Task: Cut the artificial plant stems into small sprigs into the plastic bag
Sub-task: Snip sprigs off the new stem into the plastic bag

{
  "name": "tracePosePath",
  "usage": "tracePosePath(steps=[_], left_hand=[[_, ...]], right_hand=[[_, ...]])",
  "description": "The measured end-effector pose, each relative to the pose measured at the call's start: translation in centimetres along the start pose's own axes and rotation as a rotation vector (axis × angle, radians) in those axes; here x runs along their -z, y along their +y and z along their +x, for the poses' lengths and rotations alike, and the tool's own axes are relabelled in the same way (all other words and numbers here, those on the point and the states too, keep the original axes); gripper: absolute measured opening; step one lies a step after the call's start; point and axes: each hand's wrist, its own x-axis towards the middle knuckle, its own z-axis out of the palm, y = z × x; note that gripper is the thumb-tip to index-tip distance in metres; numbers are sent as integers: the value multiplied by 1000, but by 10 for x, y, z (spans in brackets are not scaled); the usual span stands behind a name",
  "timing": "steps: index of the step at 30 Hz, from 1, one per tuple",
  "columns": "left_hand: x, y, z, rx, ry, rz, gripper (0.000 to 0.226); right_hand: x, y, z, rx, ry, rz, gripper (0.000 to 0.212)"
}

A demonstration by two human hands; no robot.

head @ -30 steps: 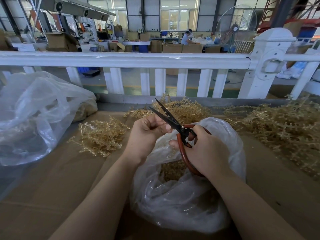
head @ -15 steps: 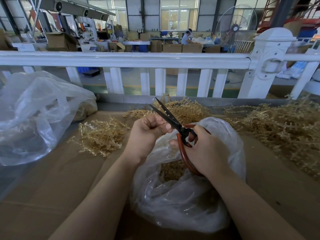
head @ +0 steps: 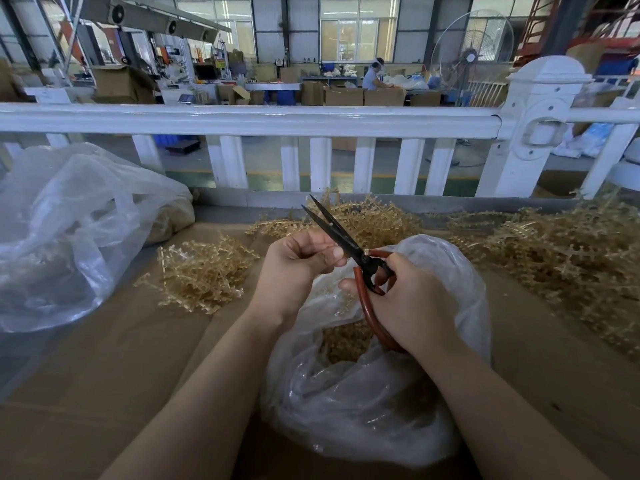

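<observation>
The right hand (head: 412, 306) grips the scissors (head: 346, 244), blades parted above the plastic bag (head: 381, 393). The left hand (head: 298, 268) has its fingers curled, seemingly pinching a stem hidden inside. Stems (head: 204, 271) left of the bag look light and springy; hold near the cut.

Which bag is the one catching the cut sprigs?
Start at the white railing and come down to the hands. The bag sits right beneath them, open, with tan sprigs inside, the right hand above it holding scissors. The other bag lies far left, untouched.
</observation>
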Motion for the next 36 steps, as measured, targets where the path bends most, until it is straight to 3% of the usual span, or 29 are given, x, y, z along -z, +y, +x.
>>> tracePosePath(steps=[10,13,17,22,30,33,36], left_hand=[[-5,1,1,130,153,-125,16],[0,3,2,156,206,-201,19],[-4,3,-1,174,111,-66,30],[-12,-2,-4,180,37,40,42],[-15,-5,-7,162,-64,290,40],[-12,1,-7,108,-9,360,32],[-10,6,-8,-68,175,350,28]], right_hand=[[0,-1,1,-72,-92,59,73],[-1,0,1,-110,-114,68,62],[-1,0,4,-196,-8,247,29],[5,-3,10,-333,-45,622,15],[2,-6,9,-288,-95,668,16],[4,-5,10,-283,-85,696,16],[6,-5,9,-274,-96,707,16]])
